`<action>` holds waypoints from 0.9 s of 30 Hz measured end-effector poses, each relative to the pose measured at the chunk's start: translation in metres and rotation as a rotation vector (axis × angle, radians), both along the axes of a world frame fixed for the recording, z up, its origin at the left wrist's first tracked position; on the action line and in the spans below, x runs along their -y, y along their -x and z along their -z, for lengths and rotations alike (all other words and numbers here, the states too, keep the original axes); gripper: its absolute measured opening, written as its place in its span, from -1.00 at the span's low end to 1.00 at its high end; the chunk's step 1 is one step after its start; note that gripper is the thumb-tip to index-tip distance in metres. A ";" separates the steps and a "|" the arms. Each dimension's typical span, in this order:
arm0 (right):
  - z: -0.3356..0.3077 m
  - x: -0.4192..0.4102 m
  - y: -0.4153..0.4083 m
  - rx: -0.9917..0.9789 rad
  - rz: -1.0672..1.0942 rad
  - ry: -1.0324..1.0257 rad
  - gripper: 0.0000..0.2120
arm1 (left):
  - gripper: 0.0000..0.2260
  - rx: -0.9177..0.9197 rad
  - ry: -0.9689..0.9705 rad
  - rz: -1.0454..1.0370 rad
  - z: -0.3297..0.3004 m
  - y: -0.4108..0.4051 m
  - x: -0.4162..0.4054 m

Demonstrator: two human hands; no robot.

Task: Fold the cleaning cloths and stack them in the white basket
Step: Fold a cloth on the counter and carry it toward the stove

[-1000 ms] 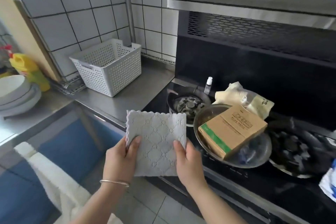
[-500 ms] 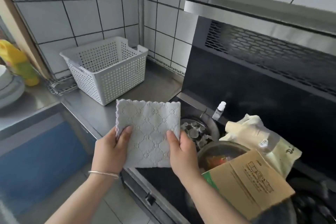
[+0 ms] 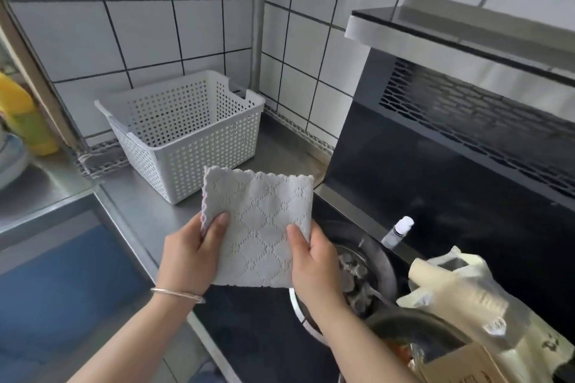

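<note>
A folded light grey cleaning cloth (image 3: 259,224) with a diamond pattern and scalloped edges is held up in front of me, over the counter's front edge. My left hand (image 3: 191,253) pinches its left side, thumb on the front. My right hand (image 3: 314,258) pinches its right side the same way. The white perforated basket (image 3: 199,162) stands on the steel counter just behind and left of the cloth, in the tiled corner. No cloth shows in the part of its inside that I see.
A black stove (image 3: 258,329) with a burner, a pan and a small white-capped bottle (image 3: 399,230) lies at the right. A plastic bag (image 3: 460,298) and a cardboard box sit lower right. The range hood (image 3: 466,37) overhangs. A yellow bottle (image 3: 21,121) and dishes stand far left.
Both hands have carried the cloth forward and left, closer to the basket. The view has swung left, so the pan and box slid toward the lower right.
</note>
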State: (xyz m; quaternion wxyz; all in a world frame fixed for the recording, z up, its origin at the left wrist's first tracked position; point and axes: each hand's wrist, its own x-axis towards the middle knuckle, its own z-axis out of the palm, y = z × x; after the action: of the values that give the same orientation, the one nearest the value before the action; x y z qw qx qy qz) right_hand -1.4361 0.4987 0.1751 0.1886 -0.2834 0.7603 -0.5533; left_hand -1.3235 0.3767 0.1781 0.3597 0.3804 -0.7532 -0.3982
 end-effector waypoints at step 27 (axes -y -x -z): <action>-0.041 0.434 0.220 -0.210 -0.257 -0.656 -0.66 | -0.85 -0.151 -0.920 0.054 0.006 0.157 0.403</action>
State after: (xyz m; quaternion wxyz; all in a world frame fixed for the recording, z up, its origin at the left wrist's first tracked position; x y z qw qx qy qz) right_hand -1.6557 0.0649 0.2162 0.2584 -0.3561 0.8707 -0.2199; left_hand -1.4808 -0.0258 0.1723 0.1967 0.4507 -0.4798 -0.7266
